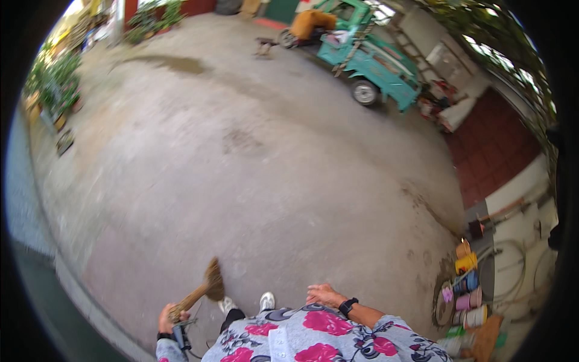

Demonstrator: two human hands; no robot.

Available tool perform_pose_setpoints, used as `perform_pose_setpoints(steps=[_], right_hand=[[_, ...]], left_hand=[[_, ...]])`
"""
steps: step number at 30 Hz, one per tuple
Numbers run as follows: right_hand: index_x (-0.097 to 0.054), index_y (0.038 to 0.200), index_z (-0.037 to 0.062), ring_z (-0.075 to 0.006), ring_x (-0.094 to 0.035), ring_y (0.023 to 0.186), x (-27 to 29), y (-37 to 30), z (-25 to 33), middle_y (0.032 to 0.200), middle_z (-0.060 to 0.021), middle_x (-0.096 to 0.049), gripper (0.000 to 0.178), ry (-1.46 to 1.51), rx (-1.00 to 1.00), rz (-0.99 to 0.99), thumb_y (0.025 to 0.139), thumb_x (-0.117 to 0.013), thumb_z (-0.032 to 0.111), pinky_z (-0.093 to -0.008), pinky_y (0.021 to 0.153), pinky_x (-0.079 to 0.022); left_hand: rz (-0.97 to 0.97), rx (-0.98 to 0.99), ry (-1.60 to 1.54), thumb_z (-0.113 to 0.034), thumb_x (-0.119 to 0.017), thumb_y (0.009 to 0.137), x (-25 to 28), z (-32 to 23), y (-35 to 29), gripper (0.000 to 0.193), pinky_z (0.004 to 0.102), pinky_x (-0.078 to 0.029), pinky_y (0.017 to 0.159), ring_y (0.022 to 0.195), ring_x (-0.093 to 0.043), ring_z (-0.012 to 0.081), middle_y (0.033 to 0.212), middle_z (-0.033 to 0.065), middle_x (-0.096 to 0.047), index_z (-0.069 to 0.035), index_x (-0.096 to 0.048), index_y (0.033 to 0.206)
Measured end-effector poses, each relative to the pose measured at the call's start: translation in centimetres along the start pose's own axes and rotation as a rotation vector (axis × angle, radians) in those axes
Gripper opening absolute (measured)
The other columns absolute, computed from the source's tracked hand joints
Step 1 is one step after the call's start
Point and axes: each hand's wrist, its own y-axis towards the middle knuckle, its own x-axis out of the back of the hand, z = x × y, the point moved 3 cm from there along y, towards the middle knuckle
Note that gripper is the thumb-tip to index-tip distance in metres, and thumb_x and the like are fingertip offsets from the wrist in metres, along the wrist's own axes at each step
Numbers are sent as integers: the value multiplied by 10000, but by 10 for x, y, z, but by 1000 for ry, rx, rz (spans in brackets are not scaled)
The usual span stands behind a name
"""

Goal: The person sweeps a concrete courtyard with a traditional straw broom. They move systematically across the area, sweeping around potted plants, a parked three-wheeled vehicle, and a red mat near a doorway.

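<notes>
Clearly, the fingers of the left hand (166, 318) are wrapped around the narrow end of a straw-coloured broom (193, 297). From those fingers it slants forward and to the right, its flared head beyond them, near the white shoes (267, 301); whether the bristles touch the ground cannot be told. The right hand (325, 295), a dark band (348, 306) on its wrist, is in front of the flowered top (313, 338), well apart from the broom; its fingers look loosely bent, but blur hides whether they are spread or pressed together. Below and ahead of both sets of fingers stretches a grey concrete floor (241, 181), darker and stained in patches. Well to the right of the right fingers, coloured buckets (465, 263) line the wall near a looped hose (523, 265). Far ahead of the fingers are a small stool (264, 46) and a turquoise cargo vehicle (377, 63); far forward to their left, potted plants (57, 81).
</notes>
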Motion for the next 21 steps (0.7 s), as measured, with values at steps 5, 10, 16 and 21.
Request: perform_pose_setpoints(steps=[5, 10, 16, 21], right_hand=[[-384, 1193, 41, -163, -565, 777, 0, -6, -3, 921, -119, -557, 510, -47, 24, -9, 767, -533, 280, -261, 590, -458], [-362, 1198, 19, -175, -567, 782, -28, -14, 28, 914, -130, -551, 536, -85, 129, 161, 778, -533, 305, -268, 592, -471], [-335, 1188, -37, -209, -567, 800, -94, -9, 90, 908, -157, -541, 597, -2, 114, 477, 790, -518, 369, -321, 625, -504], [-488, 976, -12, -214, -572, 766, -126, -2, 113, 813, -129, -570, 428, 498, 110, 792, 754, -551, 349, -330, 575, -482]], left_hand=[[14, -126, 198, -272, -492, 734, -12, -49, 25, 345, 256, -440, 432, 537, -487, 196, 680, 128, -456, 3, -420, 928], [-226, -620, 779, -188, -451, 765, -66, -4, 63, 184, 304, -443, 376, 449, -496, 198, 583, 66, -437, -84, -380, 899], [63, -409, 655, -208, -438, 806, -156, 60, 64, 184, 348, -448, 385, 466, -509, 225, 651, 81, -449, -106, -344, 927], [425, -20, 986, -351, -392, 848, -205, 136, 71, 369, 360, -480, 564, 655, -561, 255, 812, 130, -519, -69, -346, 1082]])
